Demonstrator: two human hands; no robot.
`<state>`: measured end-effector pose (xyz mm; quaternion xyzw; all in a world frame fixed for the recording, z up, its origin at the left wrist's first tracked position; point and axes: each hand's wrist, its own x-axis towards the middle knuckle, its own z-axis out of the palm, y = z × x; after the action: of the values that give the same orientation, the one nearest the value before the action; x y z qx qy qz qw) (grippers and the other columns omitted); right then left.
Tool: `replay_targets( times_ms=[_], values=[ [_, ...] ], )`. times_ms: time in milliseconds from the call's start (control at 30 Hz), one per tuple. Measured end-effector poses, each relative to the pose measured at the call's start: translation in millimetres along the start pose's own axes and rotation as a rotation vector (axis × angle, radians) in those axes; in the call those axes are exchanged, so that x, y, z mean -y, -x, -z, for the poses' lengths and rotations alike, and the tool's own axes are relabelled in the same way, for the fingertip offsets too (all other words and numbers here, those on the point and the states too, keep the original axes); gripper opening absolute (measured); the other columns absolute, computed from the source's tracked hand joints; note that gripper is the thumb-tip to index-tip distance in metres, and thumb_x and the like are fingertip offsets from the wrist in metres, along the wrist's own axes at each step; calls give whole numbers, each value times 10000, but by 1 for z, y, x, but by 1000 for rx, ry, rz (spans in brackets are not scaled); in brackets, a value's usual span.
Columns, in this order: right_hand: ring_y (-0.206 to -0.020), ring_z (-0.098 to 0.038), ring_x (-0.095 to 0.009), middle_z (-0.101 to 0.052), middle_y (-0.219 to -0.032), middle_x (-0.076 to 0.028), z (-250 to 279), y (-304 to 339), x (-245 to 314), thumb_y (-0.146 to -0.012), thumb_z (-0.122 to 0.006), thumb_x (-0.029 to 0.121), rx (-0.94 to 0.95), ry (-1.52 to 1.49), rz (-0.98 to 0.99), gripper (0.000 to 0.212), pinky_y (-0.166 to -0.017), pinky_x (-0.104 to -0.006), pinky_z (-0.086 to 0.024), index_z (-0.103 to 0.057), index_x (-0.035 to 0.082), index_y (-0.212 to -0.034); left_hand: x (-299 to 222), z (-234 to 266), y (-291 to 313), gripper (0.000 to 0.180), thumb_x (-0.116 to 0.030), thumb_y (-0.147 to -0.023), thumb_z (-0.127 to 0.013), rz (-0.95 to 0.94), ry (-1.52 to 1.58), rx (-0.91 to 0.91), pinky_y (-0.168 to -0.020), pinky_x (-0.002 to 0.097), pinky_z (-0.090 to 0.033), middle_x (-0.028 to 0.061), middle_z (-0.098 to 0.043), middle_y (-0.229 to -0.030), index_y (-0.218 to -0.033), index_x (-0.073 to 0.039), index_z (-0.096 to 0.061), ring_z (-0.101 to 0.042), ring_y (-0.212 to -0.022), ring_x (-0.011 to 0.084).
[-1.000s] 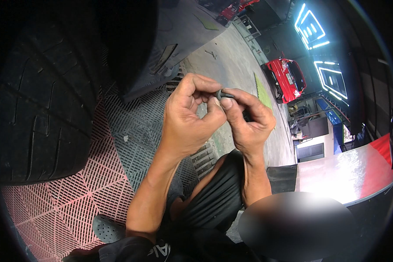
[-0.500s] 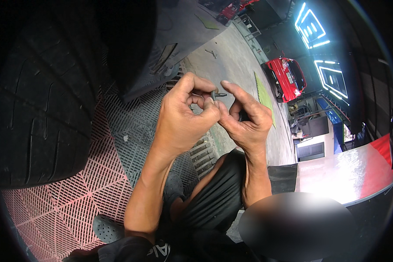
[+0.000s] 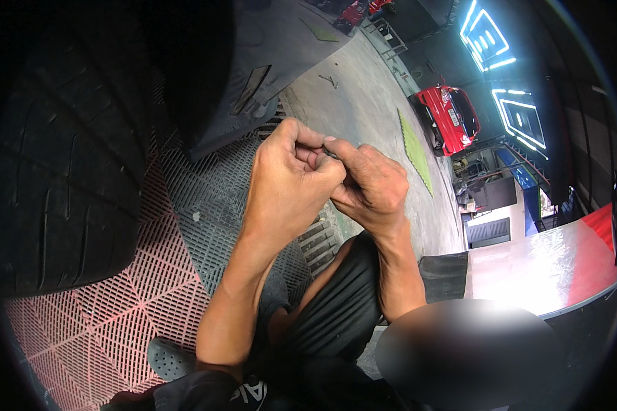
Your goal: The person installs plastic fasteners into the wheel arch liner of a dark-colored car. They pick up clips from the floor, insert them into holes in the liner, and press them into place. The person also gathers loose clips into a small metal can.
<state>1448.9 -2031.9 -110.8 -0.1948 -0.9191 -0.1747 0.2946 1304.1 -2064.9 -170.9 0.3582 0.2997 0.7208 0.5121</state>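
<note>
Pinching a small dark metal part [image 3: 330, 141] together, left hand [image 3: 289, 185] and right hand [image 3: 370, 186] met above grey plastic grid flooring [image 3: 216, 198], beside the black rubber tyre [image 3: 62, 171].

We're pinching some small dark part [image 3: 330, 142] between our left hand [image 3: 289, 179] and right hand [image 3: 371, 186], but honestly it's way too tiny and our fingers are covering most of it, so we're not telling what it is. The tyre [image 3: 62, 164] is getting chopped off by the dark rim on the left, and the dark car body [image 3: 253, 55] above it is running out of the top edge. There's a blurred patch [image 3: 459, 349] sitting low on the right, hiding whatever's under it. Our knees are covering part of the grid floor [image 3: 116, 315]. The small bits [image 3: 329, 81] lying on the concrete are too small to make out.
</note>
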Motion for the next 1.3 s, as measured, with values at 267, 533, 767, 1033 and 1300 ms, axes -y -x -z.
replay_targets(
  times_ms=[267,533,767,1033,1300],
  values=[
    [-553,-602,-155,-572,-652,-30,-12,3,-1,-725,-893,62,-70,29,52,420,-501,-309,-487,-739,8,-1113,-9,3,1,237,-14,-818,-709,51,-31,6,-566,222,-495,32,-631,-726,-994,119,-623,-573,-664,37],
    [-502,-550,-45,-618,-642,-13,-23,4,-2,-781,-804,-35,-130,-202,-167,297,-450,-240,-435,-763,-21,-1074,8,26,-10,199,12,-935,-692,126,282,144,-731,219,-595,115,-728,-894,-1087,131,-645,-711,-799,103],
    [-512,-560,-44,-632,-648,-4,-24,8,-11,-780,-811,-30,-141,-197,-159,298,-449,-234,-443,-766,-4,-1073,7,26,-11,275,-23,-940,-733,152,261,170,-780,247,-609,141,-741,-964,-1153,133,-656,-728,-828,135],
    [-496,-557,-88,-576,-613,2,-22,12,-12,-793,-835,46,-90,-93,-101,242,-459,-265,-454,-761,33,-1023,5,24,-9,349,-37,-873,-759,255,213,140,-755,235,-595,144,-733,-923,-1141,162,-657,-718,-811,138],
    [-493,-547,-119,-516,-597,-3,-19,12,-11,-761,-861,54,-68,-54,-65,290,-459,-293,-449,-744,17,-1023,9,17,-9,289,-13,-859,-717,234,197,138,-717,210,-582,113,-719,-886,-1098,141,-666,-694,-774,109]
  ],
)
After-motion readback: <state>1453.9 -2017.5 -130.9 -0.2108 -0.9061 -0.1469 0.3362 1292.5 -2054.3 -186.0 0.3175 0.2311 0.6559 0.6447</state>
